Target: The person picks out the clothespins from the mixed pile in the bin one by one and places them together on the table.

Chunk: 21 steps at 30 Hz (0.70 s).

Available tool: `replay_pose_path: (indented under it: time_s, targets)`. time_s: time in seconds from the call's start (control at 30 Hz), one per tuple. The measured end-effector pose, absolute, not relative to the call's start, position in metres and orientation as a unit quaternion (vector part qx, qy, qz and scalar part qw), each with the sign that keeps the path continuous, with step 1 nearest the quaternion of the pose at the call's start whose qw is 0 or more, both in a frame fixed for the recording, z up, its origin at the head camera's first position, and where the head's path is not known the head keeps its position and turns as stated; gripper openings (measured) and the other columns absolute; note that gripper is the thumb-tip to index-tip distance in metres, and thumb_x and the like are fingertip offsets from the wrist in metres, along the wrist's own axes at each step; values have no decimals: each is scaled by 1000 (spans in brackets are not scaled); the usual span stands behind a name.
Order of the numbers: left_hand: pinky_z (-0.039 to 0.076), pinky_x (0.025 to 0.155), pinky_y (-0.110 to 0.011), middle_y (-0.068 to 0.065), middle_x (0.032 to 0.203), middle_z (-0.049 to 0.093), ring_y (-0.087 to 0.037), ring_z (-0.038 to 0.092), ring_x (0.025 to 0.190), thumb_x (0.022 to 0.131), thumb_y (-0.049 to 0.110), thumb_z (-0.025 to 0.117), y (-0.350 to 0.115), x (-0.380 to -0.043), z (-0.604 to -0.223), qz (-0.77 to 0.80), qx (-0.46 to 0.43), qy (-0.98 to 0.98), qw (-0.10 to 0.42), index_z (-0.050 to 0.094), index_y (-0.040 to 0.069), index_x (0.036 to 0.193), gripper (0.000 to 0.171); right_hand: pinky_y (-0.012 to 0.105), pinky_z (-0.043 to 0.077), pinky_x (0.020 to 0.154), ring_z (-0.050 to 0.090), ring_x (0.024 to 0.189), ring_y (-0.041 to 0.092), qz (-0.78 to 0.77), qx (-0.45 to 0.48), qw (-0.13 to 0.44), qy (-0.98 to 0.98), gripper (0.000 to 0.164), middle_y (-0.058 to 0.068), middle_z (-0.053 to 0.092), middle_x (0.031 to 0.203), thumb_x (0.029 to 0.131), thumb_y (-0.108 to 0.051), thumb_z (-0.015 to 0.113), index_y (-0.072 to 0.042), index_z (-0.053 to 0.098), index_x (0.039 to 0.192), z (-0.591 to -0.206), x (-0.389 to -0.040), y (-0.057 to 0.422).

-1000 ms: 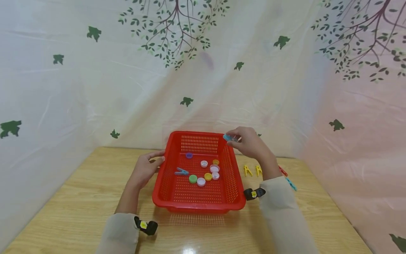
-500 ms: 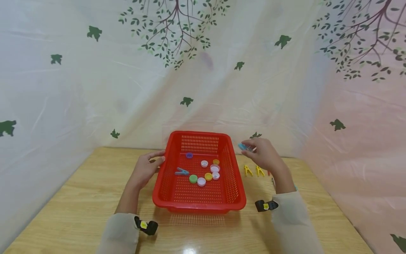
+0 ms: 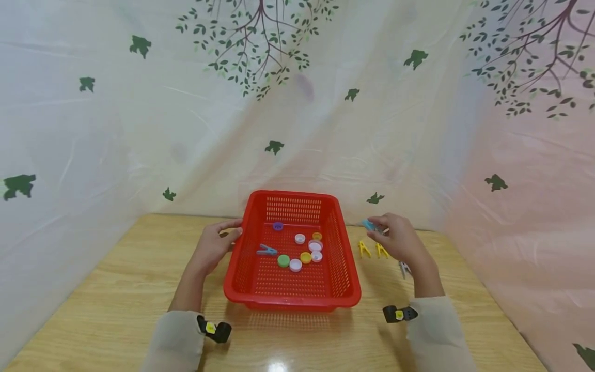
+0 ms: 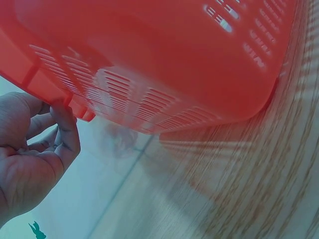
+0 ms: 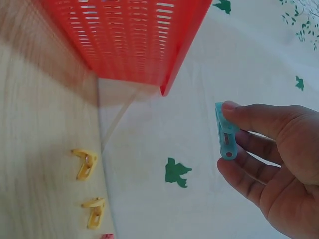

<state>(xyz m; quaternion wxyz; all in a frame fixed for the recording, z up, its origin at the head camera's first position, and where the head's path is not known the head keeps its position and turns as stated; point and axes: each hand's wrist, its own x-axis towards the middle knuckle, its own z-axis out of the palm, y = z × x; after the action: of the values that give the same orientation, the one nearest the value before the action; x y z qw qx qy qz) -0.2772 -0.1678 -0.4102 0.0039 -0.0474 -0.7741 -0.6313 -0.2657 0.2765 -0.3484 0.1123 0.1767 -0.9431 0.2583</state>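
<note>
A red plastic basket (image 3: 292, 301) stands on the wooden table. At its left rim, my left hand (image 3: 211, 249) grips the edge with thumb and fingers, as the left wrist view also shows. Off the basket's right side, my right hand (image 3: 400, 238) pinches a light blue clothespin (image 5: 227, 134) between thumb and fingers, above the table. Two yellow clothespins (image 3: 364, 249) lie on the table below that hand. Inside the basket are another blue clothespin (image 3: 266, 250) and several bottle caps, among them a green cap (image 3: 283, 261) and a purple one (image 3: 278, 226).
Under the right wrist a grey clothespin (image 3: 403, 269) lies partly hidden by the arm. A red piece (image 5: 107, 236) peeks in at the bottom of the right wrist view. Behind the table (image 3: 116, 289) hangs a pale sheet (image 3: 209, 129) printed with leaves.
My right hand has moved right and down from over the basket's back right corner, still holding the blue clothespin. The left hand and the basket have stayed put.
</note>
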Motion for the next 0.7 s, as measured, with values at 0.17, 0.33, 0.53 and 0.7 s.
replay_pose_path:
  time_s: [0.17, 0.33, 0.53, 0.7]
  targets:
    - [60, 90, -45, -16, 139, 61, -33, 68, 112, 105, 20, 59, -169, -276, -409, -633, -49, -773, 3, 60, 7, 143, 39, 47, 61, 81, 65, 97, 31, 262, 159, 108, -946, 38, 16, 67, 110, 96, -12, 72, 3, 67, 130, -357, -264, 281]
    - [60, 90, -43, -18, 141, 59, -34, 67, 113, 105, 21, 59, -169, -276, -408, -634, -50, -771, 0, 58, 7, 144, 42, 48, 61, 82, 67, 97, 33, 268, 154, 108, -945, 37, 18, 69, 109, 95, -10, 73, 4, 68, 129, -367, -265, 287]
    - [60, 91, -44, -17, 142, 58, -34, 66, 114, 106, 21, 58, -170, -277, -408, -633, -53, -773, -1, 58, 8, 145, 42, 49, 60, 82, 67, 98, 34, 271, 146, 105, -946, 38, 20, 69, 112, 95, -9, 73, 5, 67, 129, -371, -266, 291]
    - [59, 92, -48, -16, 140, 59, -34, 67, 113, 106, 21, 58, -171, -279, -409, -632, -54, -774, -4, 59, 8, 144, 40, 51, 59, 84, 67, 100, 35, 274, 132, 97, -948, 37, 22, 68, 114, 95, -9, 73, 5, 67, 129, -372, -264, 293]
